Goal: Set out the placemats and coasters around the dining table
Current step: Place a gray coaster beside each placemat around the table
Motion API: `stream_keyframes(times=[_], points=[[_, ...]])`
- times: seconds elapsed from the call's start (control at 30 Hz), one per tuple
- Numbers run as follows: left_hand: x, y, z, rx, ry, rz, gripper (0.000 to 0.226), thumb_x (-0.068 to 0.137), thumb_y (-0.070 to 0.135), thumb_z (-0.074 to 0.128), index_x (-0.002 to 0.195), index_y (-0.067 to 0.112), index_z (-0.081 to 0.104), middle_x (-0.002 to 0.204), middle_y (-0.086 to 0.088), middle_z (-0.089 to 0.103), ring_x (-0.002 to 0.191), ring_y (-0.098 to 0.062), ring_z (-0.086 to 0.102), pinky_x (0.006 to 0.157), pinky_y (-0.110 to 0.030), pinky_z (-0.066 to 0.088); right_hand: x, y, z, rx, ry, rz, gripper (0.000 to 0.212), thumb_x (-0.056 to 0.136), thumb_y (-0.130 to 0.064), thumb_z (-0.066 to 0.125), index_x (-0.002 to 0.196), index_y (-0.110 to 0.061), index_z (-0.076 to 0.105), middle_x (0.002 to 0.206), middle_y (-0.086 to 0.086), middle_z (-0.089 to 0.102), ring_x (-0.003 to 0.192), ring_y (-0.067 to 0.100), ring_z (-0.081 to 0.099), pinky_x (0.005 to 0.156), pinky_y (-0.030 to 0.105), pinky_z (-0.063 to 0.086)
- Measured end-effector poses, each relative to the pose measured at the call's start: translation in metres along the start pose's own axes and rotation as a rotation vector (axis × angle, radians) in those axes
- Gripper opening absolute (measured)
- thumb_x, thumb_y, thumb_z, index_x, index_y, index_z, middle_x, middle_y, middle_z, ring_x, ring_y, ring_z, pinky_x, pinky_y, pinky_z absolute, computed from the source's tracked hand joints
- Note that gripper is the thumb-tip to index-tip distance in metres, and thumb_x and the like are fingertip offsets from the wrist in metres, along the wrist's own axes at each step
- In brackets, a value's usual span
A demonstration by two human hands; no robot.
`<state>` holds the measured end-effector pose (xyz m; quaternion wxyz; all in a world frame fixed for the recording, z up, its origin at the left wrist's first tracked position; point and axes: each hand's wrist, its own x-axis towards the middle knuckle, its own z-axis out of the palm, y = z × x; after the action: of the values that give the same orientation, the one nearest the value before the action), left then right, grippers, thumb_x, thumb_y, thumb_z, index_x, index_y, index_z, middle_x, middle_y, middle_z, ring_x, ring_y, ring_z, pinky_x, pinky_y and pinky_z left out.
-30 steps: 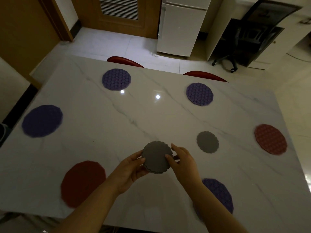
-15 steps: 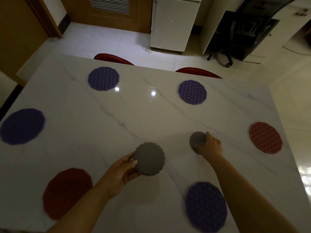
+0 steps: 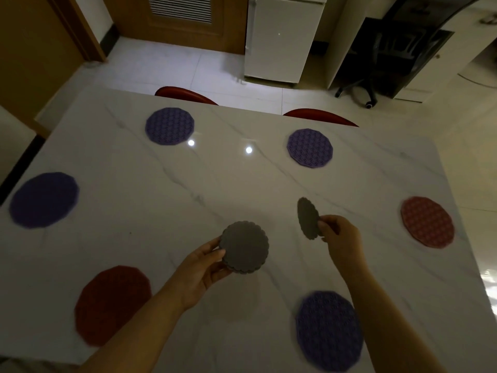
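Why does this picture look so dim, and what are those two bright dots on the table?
Head view: the room is poorly lit; the dots are glare from lights, mirrored in the glossy marble table. The near placemats are smeared by blur, and the wide lens bows the table's edges.

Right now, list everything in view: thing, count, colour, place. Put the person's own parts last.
Dining table: one, white marble, fills the middle of the view.
Purple placemats: four; far left, far right, left edge, near right.
Red placemats: two; near left, right edge.
Coaster stack: grey, scalloped, held above the table; count unclear.
Single coaster: one, grey, held tilted on edge above the table.
Red chairs: two, tucked in at the far side.
Fridge: one, white, far wall.
Office chair: one, black, far right.
Door: one, wooden, louvred.
Left hand: fingers on the stack.
Right hand: fingers pinching the single coaster.
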<state>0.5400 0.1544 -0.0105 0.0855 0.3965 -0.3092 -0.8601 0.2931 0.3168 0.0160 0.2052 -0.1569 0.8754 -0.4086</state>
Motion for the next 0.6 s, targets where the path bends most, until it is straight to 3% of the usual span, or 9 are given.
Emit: stream_keyframes(times=[0.07,0.17,0.33,0.5,0.6], points=[[-0.004,0.0,0.0,0.0,0.013,0.006,0.031,0.092,0.002,0.052,0.115,0.019,0.062,0.104,-0.002,0.076,0.09,-0.021,0.073,0.068,-0.028,0.059,-0.019,-0.016,0.0,0.225,-0.005,0.001,0.011,0.09,-0.013,0.057,0.093,-0.019,0.065,0.081,-0.003,0.07,0.07,0.01,0.066,0.06,0.02,0.053],[-0.012,-0.001,-0.001,0.006,0.02,0.017,0.031,0.09,0.004,0.054,0.115,0.02,0.062,0.105,-0.002,0.075,0.092,-0.023,0.073,0.069,-0.028,0.059,-0.047,-0.036,0.013,0.42,-0.145,0.036,0.015,0.088,-0.01,0.058,0.086,-0.021,0.068,0.07,-0.005,0.071,0.063,0.005,0.066,0.055,0.015,0.052],[-0.029,-0.005,-0.003,-0.02,0.008,0.03,0.037,0.081,0.013,0.062,0.118,0.021,0.063,0.112,-0.006,0.073,0.098,-0.026,0.071,0.071,-0.029,0.058,-0.083,-0.045,0.048,0.24,-0.334,0.043,0.019,0.089,-0.009,0.057,0.082,-0.025,0.064,0.072,-0.004,0.068,0.065,0.009,0.062,0.056,0.019,0.048],[-0.046,-0.009,-0.009,-0.01,-0.003,0.056,0.032,0.09,0.012,0.057,0.12,0.022,0.064,0.117,-0.006,0.071,0.106,-0.03,0.067,0.076,-0.031,0.059,-0.101,-0.041,0.063,0.082,-0.239,-0.021,0.01,0.09,-0.014,0.057,0.092,-0.022,0.062,0.083,-0.01,0.063,0.078,0.004,0.06,0.064,0.014,0.044],[-0.055,-0.01,-0.011,0.018,-0.015,0.063,0.03,0.091,0.012,0.055,0.118,0.023,0.063,0.116,-0.006,0.071,0.106,-0.029,0.067,0.077,-0.031,0.059,-0.113,-0.042,0.071,0.107,-0.219,0.026,0.006,0.092,-0.016,0.054,0.095,-0.021,0.057,0.086,-0.004,0.063,0.079,0.01,0.062,0.066,0.022,0.051]])
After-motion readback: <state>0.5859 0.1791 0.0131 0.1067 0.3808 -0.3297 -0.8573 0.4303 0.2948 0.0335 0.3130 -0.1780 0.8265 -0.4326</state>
